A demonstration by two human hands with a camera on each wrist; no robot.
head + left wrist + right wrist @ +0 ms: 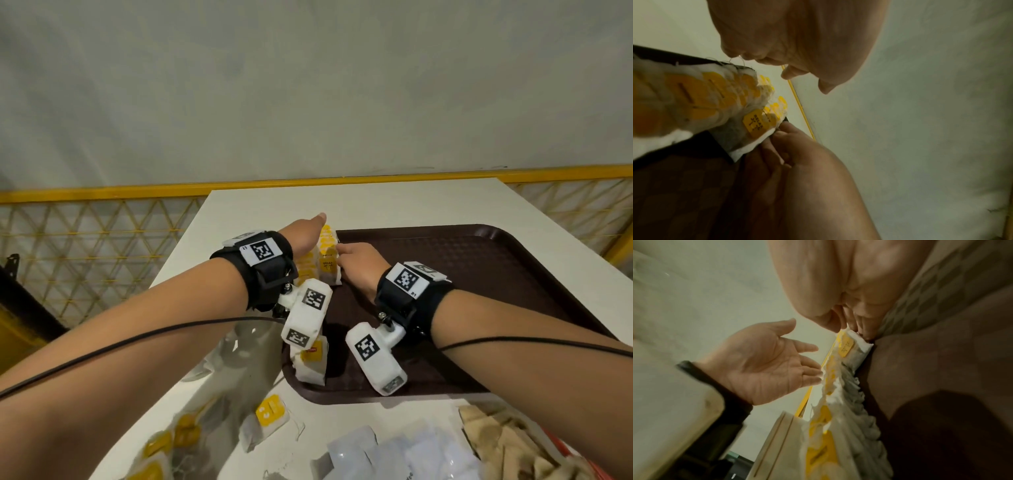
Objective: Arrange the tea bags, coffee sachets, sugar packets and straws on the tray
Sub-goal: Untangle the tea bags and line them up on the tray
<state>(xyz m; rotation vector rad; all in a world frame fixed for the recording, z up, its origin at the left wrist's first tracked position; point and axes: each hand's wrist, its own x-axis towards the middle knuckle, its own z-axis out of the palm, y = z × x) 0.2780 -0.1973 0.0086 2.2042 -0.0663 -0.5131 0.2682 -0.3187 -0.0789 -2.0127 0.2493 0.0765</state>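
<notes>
A brown tray (479, 274) lies on the white table (274, 205). A row of tea bags (327, 253) with yellow tags stands along its far left edge. My left hand (308, 233) is at the row's left side, palm open and fingers straight, their tips touching the bags (838, 402). My right hand (346, 253) is on the tray side with curled fingers, pinching the top of the end tea bag (754, 125) between thumb and fingertips (859, 328). More tea bags (311, 359) stand at the tray's near left corner, partly hidden by the left wrist camera.
Loose tea bags (270, 416) lie on the table at front left, beside a clear plastic container (246, 349). White sachets (394, 452) and brown packets (507, 442) are piled at the front right. A yellow mesh fence (85, 240) runs behind the table.
</notes>
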